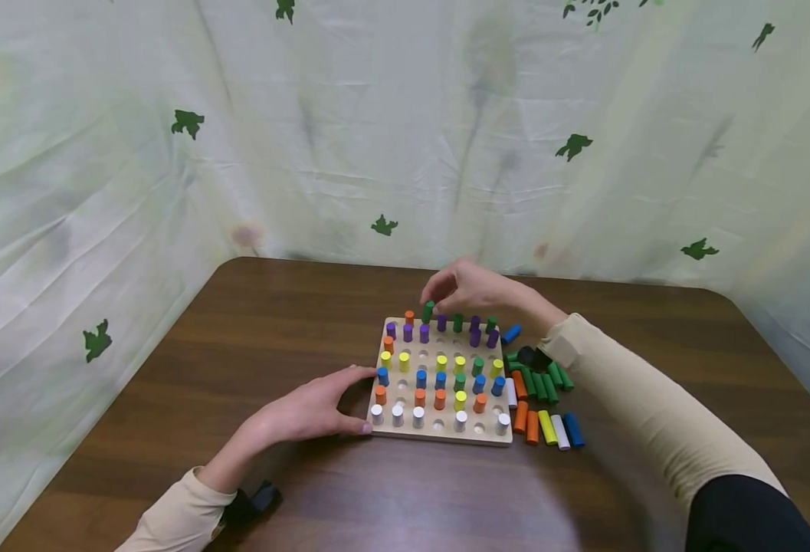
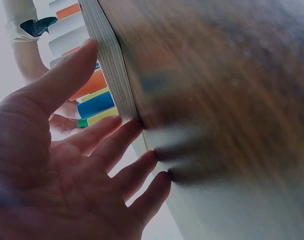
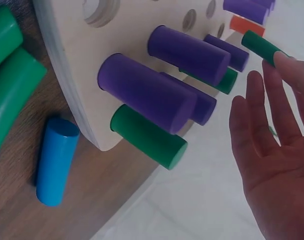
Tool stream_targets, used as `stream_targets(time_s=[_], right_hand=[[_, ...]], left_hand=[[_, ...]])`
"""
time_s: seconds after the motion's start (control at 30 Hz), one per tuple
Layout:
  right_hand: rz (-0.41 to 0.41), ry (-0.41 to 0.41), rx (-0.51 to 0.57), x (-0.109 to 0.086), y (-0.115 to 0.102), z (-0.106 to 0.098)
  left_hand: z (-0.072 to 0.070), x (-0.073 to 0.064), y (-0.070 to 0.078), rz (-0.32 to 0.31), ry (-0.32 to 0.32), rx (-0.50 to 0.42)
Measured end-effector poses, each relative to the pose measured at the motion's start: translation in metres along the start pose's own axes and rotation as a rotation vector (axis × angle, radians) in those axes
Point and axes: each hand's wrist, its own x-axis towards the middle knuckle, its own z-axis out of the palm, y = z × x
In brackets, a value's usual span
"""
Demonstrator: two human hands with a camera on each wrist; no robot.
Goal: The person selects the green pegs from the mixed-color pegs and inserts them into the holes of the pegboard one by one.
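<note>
A wooden pegboard (image 1: 439, 433) with coloured pegs standing in rows of holes lies on the table. My right hand (image 1: 470, 285) is at its far edge, thumb and fingertip pinching the top of a green peg (image 3: 260, 46) in the back row. That peg stands a little taller than the orange peg (image 1: 409, 316) and purple peg (image 1: 442, 323) beside it. At the board's left side my left hand (image 1: 311, 406) touches the edge, thumb near the front corner and fingers spread, as the left wrist view (image 2: 77, 165) shows.
Loose green pegs (image 1: 542, 386), orange pegs (image 1: 532, 427), a yellow peg (image 1: 547, 427), white pegs and a blue peg (image 1: 573, 430) lie right of the board. Another blue peg (image 3: 57, 162) lies by its far right corner. A pale curtain (image 1: 405, 153) hangs behind the table (image 1: 273, 307).
</note>
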Motion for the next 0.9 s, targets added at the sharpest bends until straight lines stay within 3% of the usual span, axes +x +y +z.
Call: stream_targets(time_s=[0.9], right_hand=[[0.031, -0.042, -0.07, 0.012, 0.005, 0.011]], left_hand=[[0.0, 0.0, -0.002, 0.022, 0.013, 0.008]])
